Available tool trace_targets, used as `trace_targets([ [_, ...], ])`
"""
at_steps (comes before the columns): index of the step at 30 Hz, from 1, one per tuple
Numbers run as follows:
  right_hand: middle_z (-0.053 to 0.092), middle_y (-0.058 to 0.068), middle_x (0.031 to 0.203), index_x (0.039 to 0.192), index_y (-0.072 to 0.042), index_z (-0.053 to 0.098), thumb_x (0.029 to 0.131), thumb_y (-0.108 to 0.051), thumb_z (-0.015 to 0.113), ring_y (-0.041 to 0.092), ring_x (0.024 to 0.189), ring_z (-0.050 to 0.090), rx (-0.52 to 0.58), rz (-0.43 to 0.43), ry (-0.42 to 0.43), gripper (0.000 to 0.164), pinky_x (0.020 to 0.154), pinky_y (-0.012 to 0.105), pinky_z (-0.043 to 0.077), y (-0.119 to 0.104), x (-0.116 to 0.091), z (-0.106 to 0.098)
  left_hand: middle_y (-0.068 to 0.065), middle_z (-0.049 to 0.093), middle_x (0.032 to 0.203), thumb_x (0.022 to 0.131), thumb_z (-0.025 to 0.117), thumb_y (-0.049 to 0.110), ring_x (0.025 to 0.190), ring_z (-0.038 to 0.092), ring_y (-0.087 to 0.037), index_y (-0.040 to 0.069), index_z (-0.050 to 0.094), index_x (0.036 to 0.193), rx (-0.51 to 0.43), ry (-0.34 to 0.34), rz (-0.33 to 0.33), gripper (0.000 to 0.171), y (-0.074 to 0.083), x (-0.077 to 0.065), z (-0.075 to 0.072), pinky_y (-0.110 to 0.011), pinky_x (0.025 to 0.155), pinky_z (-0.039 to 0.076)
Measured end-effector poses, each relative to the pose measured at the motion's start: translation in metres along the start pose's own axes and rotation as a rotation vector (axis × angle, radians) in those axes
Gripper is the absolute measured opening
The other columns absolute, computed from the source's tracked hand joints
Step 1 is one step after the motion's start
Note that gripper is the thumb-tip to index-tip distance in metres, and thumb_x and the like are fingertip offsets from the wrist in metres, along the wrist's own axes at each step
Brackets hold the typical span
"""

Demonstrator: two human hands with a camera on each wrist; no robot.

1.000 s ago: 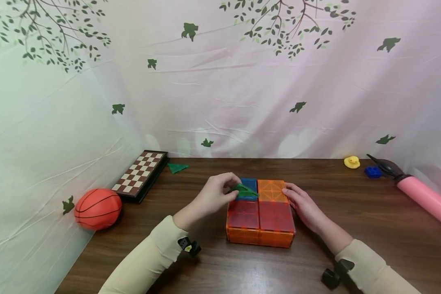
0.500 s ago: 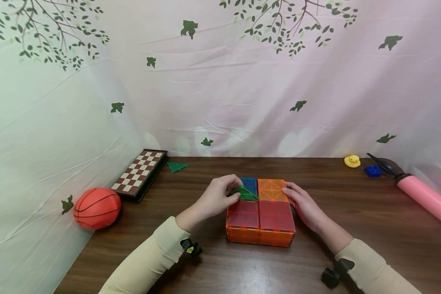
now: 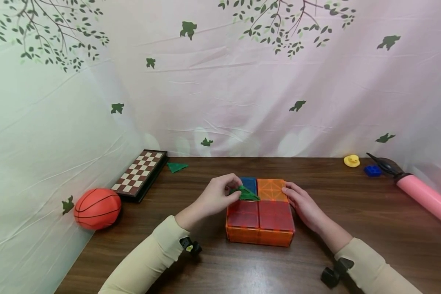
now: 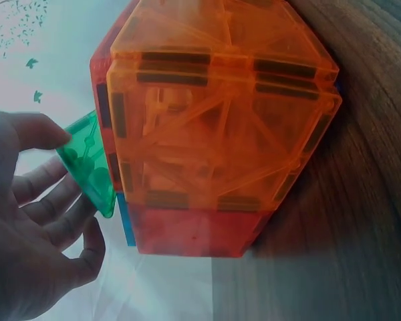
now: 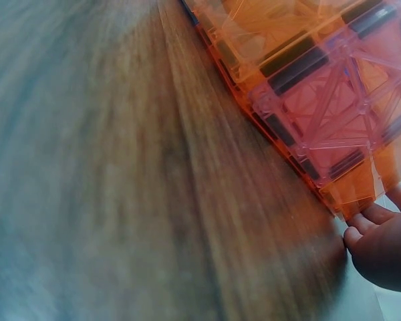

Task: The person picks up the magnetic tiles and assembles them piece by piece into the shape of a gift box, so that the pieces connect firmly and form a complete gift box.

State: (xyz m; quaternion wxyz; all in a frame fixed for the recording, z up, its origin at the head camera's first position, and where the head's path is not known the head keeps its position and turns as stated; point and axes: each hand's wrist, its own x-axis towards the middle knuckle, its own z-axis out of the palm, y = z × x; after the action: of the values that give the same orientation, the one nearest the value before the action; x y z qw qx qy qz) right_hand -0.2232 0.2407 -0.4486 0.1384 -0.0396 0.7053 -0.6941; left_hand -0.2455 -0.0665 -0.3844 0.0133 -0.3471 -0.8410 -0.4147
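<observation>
A low box of translucent magnetic tiles (image 3: pixel 260 237) stands on the table. Its top has two red tiles (image 3: pixel 276 215) in the near row, an orange tile (image 3: pixel 271 190) at far right and a blue tile (image 3: pixel 249 183) at far left. My left hand (image 3: pixel 217 195) pinches a green triangular magnetic tile (image 3: pixel 249 194) over the blue one, covering part of it. In the left wrist view, the green triangle (image 4: pixel 90 164) leans close to the box's top face. My right hand (image 3: pixel 306 207) touches the box's far right side with its fingers; its thumb is hard to make out.
Another green triangle (image 3: pixel 177 167) lies at the back left beside a checkered game board (image 3: pixel 139 171). A small basketball (image 3: pixel 97 208) sits at left. At the right are a yellow rubber duck (image 3: pixel 352 161), a blue toy brick (image 3: pixel 373 171) and a pink hand pump (image 3: pixel 424 197).
The green triangle in my left hand has tilted and dropped slightly toward the near edge of the blue tile. My right hand and the box have stayed put.
</observation>
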Motion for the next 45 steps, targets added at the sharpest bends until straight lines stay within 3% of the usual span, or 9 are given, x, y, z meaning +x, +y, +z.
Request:
trace_targets([
  [3,0.030,0.023,0.159,0.159,-0.001,0.020,0.107,-0.046,0.048,0.013,0.128,0.049,-0.001,0.003,0.000,0.074,0.096,0.014,0.042,0.000,0.000,0.000,-0.001,0.069,0.100,0.101,0.063,0.015,0.090,0.065,-0.018,0.009,0.067,0.109,-0.047,0.029,-0.016,0.011,-0.005,0.001,-0.008,-0.035,0.080,0.055],
  [5,0.030,0.023,0.160,0.159,-0.001,0.020,0.107,-0.046,0.048,0.015,0.129,0.048,0.000,0.006,0.001,0.074,0.096,0.014,0.042,-0.001,0.000,0.000,-0.003,0.070,0.101,0.104,0.060,0.018,0.091,0.065,-0.021,0.007,0.068,0.111,-0.049,0.087,-0.061,0.015,-0.013,0.004,-0.016,-0.036,0.080,0.054],
  [9,0.030,0.023,0.160,0.159,-0.002,0.019,0.107,-0.047,0.048,0.019,0.131,0.046,-0.003,0.015,0.003,0.075,0.097,0.015,0.042,-0.002,0.001,0.000,-0.006,0.069,0.110,0.105,0.058,0.022,0.098,0.065,-0.024,0.007,0.068,0.116,0.076,0.173,-0.211,0.021,-0.038,0.013,-0.037,-0.040,0.084,0.053],
  [16,0.030,0.023,0.160,0.159,-0.002,0.020,0.107,-0.046,0.048,0.018,0.130,0.047,-0.003,0.011,0.007,0.074,0.096,0.015,0.043,-0.001,0.001,0.001,-0.022,0.057,0.137,0.104,0.054,0.027,0.128,0.052,-0.038,-0.004,0.057,0.137,0.390,0.101,-0.420,0.045,-0.106,0.026,-0.076,-0.051,0.104,0.043],
  [21,0.031,0.024,0.159,0.159,-0.001,0.020,0.108,-0.045,0.048,0.016,0.128,0.049,0.004,0.004,-0.002,0.073,0.097,0.016,0.043,0.000,0.002,0.003,-0.028,0.041,0.150,0.106,0.050,0.034,0.135,0.043,-0.045,-0.006,0.045,0.148,0.514,0.030,-0.595,0.058,-0.149,0.010,-0.096,-0.058,0.105,0.041],
  [26,0.032,0.023,0.159,0.158,-0.001,0.022,0.107,-0.045,0.049,0.017,0.130,0.049,0.006,-0.003,-0.001,0.073,0.097,0.016,0.043,0.000,0.004,0.004,-0.031,0.033,0.155,0.104,0.049,0.030,0.140,0.037,-0.047,-0.011,0.038,0.150,0.536,-0.048,-0.672,0.062,-0.168,-0.005,-0.107,-0.058,0.109,0.036],
  [30,0.032,0.023,0.159,0.158,-0.001,0.023,0.107,-0.045,0.049,0.017,0.130,0.049,-0.002,0.000,0.003,0.073,0.098,0.017,0.042,-0.001,0.004,0.004,-0.033,0.031,0.156,0.104,0.049,0.024,0.143,0.032,-0.048,-0.013,0.037,0.150,0.511,-0.080,-0.666,0.061,-0.170,-0.011,-0.106,-0.058,0.113,0.032],
  [34,0.031,0.023,0.159,0.159,-0.001,0.022,0.107,-0.045,0.049,0.017,0.130,0.048,-0.002,0.005,0.004,0.073,0.100,0.018,0.042,-0.001,0.004,0.003,-0.034,0.036,0.153,0.102,0.052,0.023,0.141,0.036,-0.049,-0.013,0.041,0.147,0.564,-0.104,-0.605,0.059,-0.161,-0.016,-0.094,-0.058,0.112,0.034],
  [45,0.029,0.023,0.160,0.159,-0.001,0.019,0.107,-0.045,0.049,0.018,0.131,0.047,0.004,0.014,0.014,0.075,0.098,0.015,0.042,0.001,0.001,0.000,-0.028,0.053,0.140,0.094,0.065,0.026,0.129,0.048,-0.046,-0.007,0.055,0.140,0.707,-0.198,-0.361,0.057,-0.099,-0.038,-0.038,-0.059,0.100,0.045],
])
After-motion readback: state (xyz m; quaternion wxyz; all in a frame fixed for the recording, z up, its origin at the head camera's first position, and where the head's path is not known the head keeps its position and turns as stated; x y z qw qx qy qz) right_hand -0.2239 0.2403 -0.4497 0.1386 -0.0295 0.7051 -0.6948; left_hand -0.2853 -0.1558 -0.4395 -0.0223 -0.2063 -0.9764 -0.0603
